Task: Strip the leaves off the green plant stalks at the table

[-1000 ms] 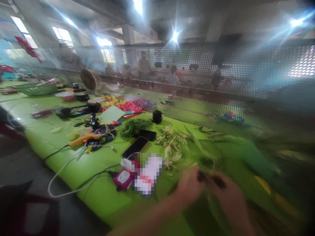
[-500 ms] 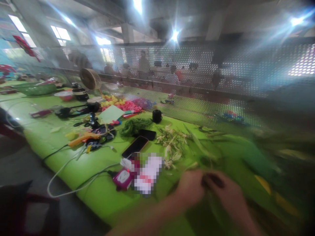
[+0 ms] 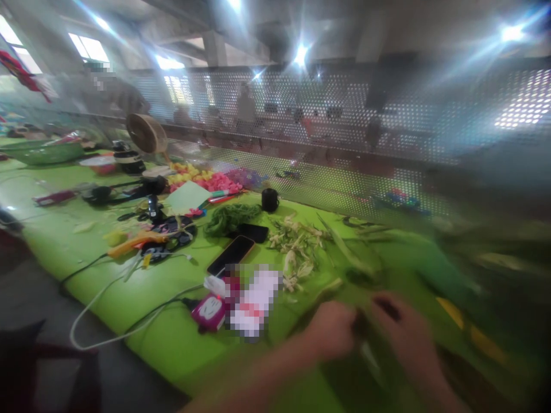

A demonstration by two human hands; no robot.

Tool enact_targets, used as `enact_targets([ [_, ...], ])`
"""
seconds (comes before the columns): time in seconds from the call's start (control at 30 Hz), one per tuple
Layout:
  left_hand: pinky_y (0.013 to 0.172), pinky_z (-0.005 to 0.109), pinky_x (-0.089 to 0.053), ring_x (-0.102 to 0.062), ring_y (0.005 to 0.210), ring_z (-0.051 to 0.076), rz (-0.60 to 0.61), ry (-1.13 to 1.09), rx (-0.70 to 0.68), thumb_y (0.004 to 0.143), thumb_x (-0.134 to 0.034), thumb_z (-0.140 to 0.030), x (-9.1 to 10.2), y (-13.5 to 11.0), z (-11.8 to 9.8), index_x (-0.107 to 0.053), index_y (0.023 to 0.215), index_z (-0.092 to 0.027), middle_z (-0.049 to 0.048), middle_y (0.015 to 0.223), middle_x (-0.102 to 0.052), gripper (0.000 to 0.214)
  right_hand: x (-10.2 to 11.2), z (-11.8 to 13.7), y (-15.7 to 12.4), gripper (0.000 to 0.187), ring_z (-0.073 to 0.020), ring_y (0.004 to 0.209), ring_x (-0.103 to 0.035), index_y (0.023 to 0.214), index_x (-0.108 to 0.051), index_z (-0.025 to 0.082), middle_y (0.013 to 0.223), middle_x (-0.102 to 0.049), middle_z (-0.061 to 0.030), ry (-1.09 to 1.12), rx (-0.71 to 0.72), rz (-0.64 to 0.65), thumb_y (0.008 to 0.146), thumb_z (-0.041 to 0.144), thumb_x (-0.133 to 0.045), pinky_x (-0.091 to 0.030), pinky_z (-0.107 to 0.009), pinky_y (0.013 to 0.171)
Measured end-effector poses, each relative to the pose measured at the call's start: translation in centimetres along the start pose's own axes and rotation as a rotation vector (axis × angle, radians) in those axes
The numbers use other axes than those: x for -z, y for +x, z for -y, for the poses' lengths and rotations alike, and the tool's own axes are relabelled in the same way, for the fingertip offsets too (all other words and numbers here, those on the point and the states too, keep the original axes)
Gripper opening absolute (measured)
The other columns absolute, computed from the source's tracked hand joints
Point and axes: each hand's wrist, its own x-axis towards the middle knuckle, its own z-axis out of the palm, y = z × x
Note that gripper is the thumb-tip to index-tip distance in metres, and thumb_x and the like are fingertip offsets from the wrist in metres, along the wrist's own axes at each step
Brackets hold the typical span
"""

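Low in the view, my left hand is closed, its fingers pressed around something dark and blurred. Just to its right, my right hand has its fingers curled together, and what they grip is hidden. A narrow gap separates the two hands. Below and between them shows a pale leaf-like strip; I cannot tell which hand has it. Beyond my hands is a loose pile of pale, husk-like pieces. A long green-yellow leaf strip lies to the right of the pile.
On the green table lie a phone, a purple box with cables, an orange-handled tool and green yarn-like strands. A black cup stands near the perforated screen. Pink and yellow pieces are heaped behind.
My hands have moved slightly apart from where they met over a dark piece. The whole scene has shifted a little left and up in view.
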Motion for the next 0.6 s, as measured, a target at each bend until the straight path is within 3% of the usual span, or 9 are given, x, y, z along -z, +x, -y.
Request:
enact_targets([
  [0.17, 0.053, 0.024, -0.033, -0.063, 0.072, 0.019, 0.029, -0.075, -0.179, 0.079, -0.056, -0.028, 0.0, -0.3, -0.5, -0.069, 0.091, -0.018, 0.0072, 0.084, -0.071, 0.02, 0.9, 1.0, 0.1, 0.023, -0.0192, 0.068, -0.059, 0.075, -0.064, 0.02, 0.073, -0.067, -0.0031, 0.056, -0.089, -0.209, 0.071, 0.042, -0.059, -0.046, -0.027, 0.062],
  [0.33, 0.059, 0.023, -0.037, -0.063, 0.076, 0.019, 0.164, -0.171, -0.24, 0.082, -0.056, -0.03, -0.4, -0.2, -0.4, -0.07, 0.099, -0.021, 0.0056, 0.088, -0.071, 0.024, 1.3, 0.6, 0.7, 0.022, -0.0188, 0.068, -0.058, 0.073, -0.064, 0.021, 0.069, -0.064, -0.0016, 0.096, -0.128, -0.332, 0.07, 0.042, -0.061, -0.047, -0.028, 0.063],
  [0.4, 0.063, 0.023, -0.039, -0.063, 0.077, 0.018, 0.172, -0.314, -0.205, 0.082, -0.056, -0.03, -0.7, 0.0, -0.2, -0.07, 0.099, -0.021, 0.0041, 0.089, -0.071, 0.024, 1.3, 0.2, 0.9, 0.025, -0.0191, 0.07, -0.058, 0.075, -0.065, 0.021, 0.072, -0.065, -0.0018, 0.13, -0.146, -0.316, 0.07, 0.045, -0.062, -0.047, -0.028, 0.065],
  [0.53, 0.075, 0.027, -0.045, -0.061, 0.083, 0.019, 0.073, -0.777, -0.033, 0.081, -0.059, -0.035, -0.8, 0.3, 0.0, -0.07, 0.099, -0.014, 0.007, 0.094, -0.07, 0.029, 0.9, -0.3, 1.1, 0.042, -0.0212, 0.083, -0.061, 0.103, -0.066, 0.024, 0.091, -0.068, -0.0027, 0.274, -0.155, -0.271, 0.07, 0.051, -0.064, -0.049, -0.031, 0.071],
  [0.6, 0.078, 0.03, -0.047, -0.061, 0.083, 0.02, 0.031, -0.983, 0.043, 0.08, -0.062, -0.038, -0.6, 0.3, -0.1, -0.068, 0.102, -0.013, 0.0088, 0.096, -0.069, 0.034, 0.6, -0.3, 1.0, 0.045, -0.0225, 0.091, -0.062, 0.107, -0.065, 0.025, 0.098, -0.069, -0.0036, 0.388, -0.159, -0.213, 0.071, 0.051, -0.065, -0.05, -0.031, 0.073],
])
